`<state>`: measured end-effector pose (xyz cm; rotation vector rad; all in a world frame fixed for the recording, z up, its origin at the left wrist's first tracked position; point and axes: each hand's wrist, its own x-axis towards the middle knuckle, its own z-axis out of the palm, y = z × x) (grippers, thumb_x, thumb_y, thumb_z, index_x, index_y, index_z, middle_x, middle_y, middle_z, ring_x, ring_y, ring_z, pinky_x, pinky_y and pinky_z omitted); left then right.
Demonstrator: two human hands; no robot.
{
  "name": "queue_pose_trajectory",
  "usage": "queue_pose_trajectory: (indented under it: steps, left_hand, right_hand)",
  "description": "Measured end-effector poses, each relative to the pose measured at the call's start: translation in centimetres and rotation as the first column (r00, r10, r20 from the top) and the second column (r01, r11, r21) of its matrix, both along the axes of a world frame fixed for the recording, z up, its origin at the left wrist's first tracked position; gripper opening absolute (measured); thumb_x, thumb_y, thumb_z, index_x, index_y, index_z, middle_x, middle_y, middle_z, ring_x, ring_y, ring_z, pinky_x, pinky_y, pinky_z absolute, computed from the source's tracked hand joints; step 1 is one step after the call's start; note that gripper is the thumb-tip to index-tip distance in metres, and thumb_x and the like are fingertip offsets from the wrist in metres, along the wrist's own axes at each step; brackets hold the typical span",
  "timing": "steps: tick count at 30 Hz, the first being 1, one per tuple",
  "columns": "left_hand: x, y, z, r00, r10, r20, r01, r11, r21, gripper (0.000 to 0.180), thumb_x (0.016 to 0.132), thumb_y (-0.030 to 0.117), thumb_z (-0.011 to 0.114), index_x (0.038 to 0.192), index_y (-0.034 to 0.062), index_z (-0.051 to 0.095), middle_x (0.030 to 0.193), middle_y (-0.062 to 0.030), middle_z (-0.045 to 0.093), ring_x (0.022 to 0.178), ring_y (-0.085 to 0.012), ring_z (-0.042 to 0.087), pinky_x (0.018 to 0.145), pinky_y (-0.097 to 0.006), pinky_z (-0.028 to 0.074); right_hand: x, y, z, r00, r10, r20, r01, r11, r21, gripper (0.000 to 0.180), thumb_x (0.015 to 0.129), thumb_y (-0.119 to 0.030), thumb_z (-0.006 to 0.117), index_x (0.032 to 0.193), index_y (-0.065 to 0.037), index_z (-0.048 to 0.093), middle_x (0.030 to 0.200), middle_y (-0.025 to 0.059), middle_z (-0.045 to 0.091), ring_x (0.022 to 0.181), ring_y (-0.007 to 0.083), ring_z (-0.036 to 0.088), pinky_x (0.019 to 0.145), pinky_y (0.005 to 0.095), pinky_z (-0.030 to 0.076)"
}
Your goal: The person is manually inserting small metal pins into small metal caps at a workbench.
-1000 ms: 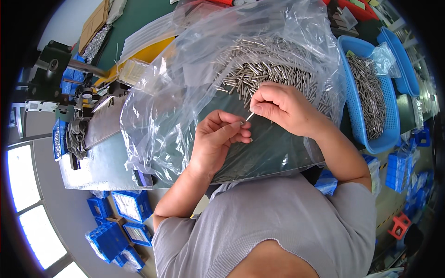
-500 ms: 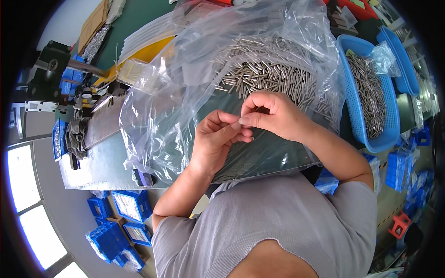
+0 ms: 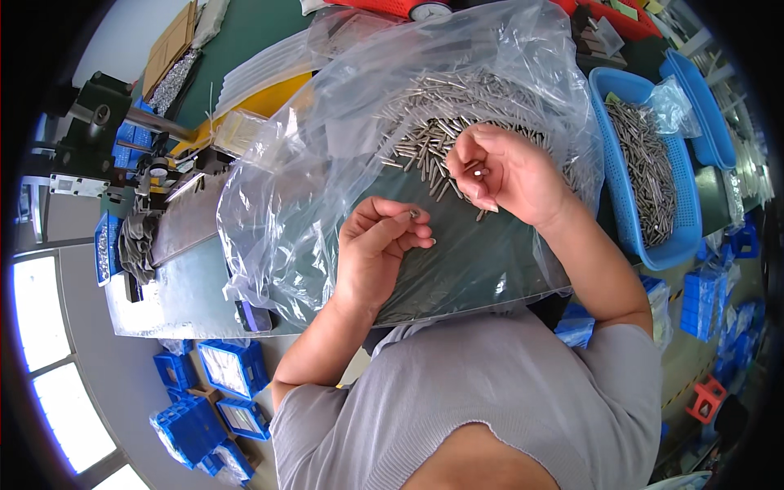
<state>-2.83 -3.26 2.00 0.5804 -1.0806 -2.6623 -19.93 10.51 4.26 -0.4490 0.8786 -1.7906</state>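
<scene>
— Over the green bench, what has the right hand [image 3: 510, 175] got?

— One small metal pin [image 3: 479, 171], pinched between thumb and forefinger, its bright end poking out of the grip. The other fingers curl in around it. It hovers just above the heap of pins [image 3: 441, 135] lying on the clear plastic bag [image 3: 327, 163].

— And the left hand [image 3: 377, 253]?

— Loosely curled, with something small and shiny at the thumb tip, perhaps another pin [image 3: 414, 214]; I cannot tell how firmly it is gripped. That hand sits nearer the person's body, apart from the right one, over the bare green part under the plastic.

— Anything else close by?

— To the right, a blue basket [image 3: 621, 188] holding more pins, well clear of both hands.
</scene>
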Motion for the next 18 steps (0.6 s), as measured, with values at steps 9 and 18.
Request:
queue_pose_trajectory:
  steps: [9, 18]
  left_hand:
    - [0.0, -0.1, 0.2, 1.0, -0.006, 0.019, 0.005, 1.0, 0.014, 0.006, 0.088, -0.001, 0.05, 0.091, -0.0015, 0.054, 0.091, -0.0177, 0.064, 0.076, -0.0234, 0.065, 0.071, -0.034, 0.055]
    - [-0.1, -0.1, 0.3, 0.999, -0.027, 0.025, 0.027, 1.0, -0.001, 0.005, 0.088, -0.001, 0.049, 0.091, -0.0023, 0.053, 0.09, -0.0178, 0.064, 0.075, -0.0223, 0.065, 0.071, -0.034, 0.055]
  right_hand:
    - [2.1, -1.1, -1.7, -0.144, 0.12, -0.982, 0.338, 0.939, 0.065, 0.014, 0.072, -0.012, 0.07, 0.085, -0.01, 0.065, 0.075, 0.0054, 0.055, 0.067, 0.0217, 0.058, 0.06, 0.0326, 0.047]
    - [2.5, -1.2, -2.2, -0.239, 0.116, -0.964, 0.273, 0.961, 0.048, 0.01, 0.076, -0.008, 0.064, 0.08, -0.005, 0.055, 0.076, 0.0078, 0.056, 0.073, 0.0273, 0.058, 0.062, 0.0372, 0.048]
